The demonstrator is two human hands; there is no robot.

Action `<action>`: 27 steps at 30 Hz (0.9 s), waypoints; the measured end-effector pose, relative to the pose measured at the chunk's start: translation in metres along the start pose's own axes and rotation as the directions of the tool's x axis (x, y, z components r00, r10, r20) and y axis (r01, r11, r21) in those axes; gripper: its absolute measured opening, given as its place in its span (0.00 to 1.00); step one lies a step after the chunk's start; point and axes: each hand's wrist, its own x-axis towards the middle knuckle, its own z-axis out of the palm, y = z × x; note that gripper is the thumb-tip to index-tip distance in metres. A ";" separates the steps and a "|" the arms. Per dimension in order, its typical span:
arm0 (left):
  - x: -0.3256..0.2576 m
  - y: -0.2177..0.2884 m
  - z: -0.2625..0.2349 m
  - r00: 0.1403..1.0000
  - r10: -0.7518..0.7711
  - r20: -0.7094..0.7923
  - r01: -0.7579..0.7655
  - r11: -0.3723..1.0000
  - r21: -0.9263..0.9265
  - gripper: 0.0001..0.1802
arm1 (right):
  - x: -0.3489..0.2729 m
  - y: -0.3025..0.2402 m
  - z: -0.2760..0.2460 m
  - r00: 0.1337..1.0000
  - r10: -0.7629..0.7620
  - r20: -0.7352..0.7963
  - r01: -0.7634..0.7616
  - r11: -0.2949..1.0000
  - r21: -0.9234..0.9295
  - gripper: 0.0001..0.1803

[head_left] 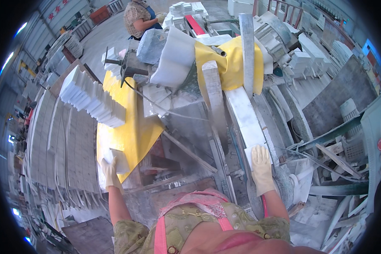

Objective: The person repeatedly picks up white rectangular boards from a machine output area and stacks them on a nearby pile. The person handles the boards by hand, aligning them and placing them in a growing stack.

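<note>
While your right hand (261,169) presses flat on a white stone tile (253,153), your left hand (110,169) grips another tile (118,160).

Your right fingers lie together, palm down, on the tile's near end; beyond them the stone strip (243,114) runs along the saw bed toward the yellow guard (228,63). Your left fingers pinch a tile's edge beside the yellow sheet (131,127), just below the stacked tiles (93,97). This looks like feeding: the next push calls for steady, straight pressure.

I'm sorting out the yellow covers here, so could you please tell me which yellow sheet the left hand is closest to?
The lower yellow sheet, spread flat beside the white tile stack; the left hand is at its bottom edge. The other yellow sheet drapes over the machine, farther up.
</note>
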 end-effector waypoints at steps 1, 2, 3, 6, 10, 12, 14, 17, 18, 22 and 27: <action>0.000 -0.001 0.000 1.000 -0.002 0.006 0.002 1.000 -0.017 0.37 | -0.001 0.001 0.000 1.000 -0.006 0.029 0.007 1.000 -0.026 0.46; 0.000 -0.001 0.000 1.000 0.017 -0.003 -0.017 1.000 0.009 0.36 | -0.002 0.003 -0.001 0.999 0.013 0.040 -0.014 0.999 0.033 0.44; 0.000 0.000 0.000 1.000 0.020 -0.007 -0.019 0.999 0.043 0.35 | -0.002 0.005 -0.002 0.998 0.029 0.055 -0.033 0.996 0.082 0.41; -0.005 0.008 0.000 1.000 0.009 -0.008 -0.008 0.994 0.105 0.36 | 0.001 0.013 -0.011 0.995 0.088 0.050 -0.094 0.987 0.133 0.42; -0.017 0.023 0.001 1.000 -0.013 -0.007 0.014 0.995 0.100 0.37 | 0.026 0.016 -0.036 0.917 0.358 0.177 -0.399 0.827 0.397 0.32; -0.019 0.029 0.001 1.000 0.021 -0.020 -0.017 0.978 0.206 0.37 | 0.044 0.005 -0.054 0.857 0.497 0.137 -0.478 0.667 0.572 0.26; -0.023 0.031 0.002 0.999 -0.030 -0.022 0.033 0.986 0.161 0.38 | 0.071 -0.022 -0.069 0.867 0.476 0.147 -0.338 0.346 0.875 0.20; -0.026 0.037 0.001 0.997 -0.073 -0.011 0.074 0.990 0.121 0.38 | 0.104 -0.111 -0.080 0.919 0.352 0.176 -0.166 -0.059 0.984 0.24; -0.028 0.040 0.000 0.995 -0.102 0.009 0.099 0.984 0.145 0.38 | 0.120 -0.146 -0.082 0.974 0.166 0.152 -0.116 -0.204 0.972 0.24; -0.040 0.063 -0.010 0.993 -0.102 0.059 0.094 0.988 0.126 0.38 | 0.166 -0.315 -0.085 0.955 0.009 0.295 -0.268 -0.391 0.880 0.27; -0.051 0.077 -0.021 0.988 -0.086 0.128 0.093 0.994 -0.049 0.37 | 0.197 -0.476 -0.076 0.976 0.043 0.215 -0.179 -0.409 0.895 0.31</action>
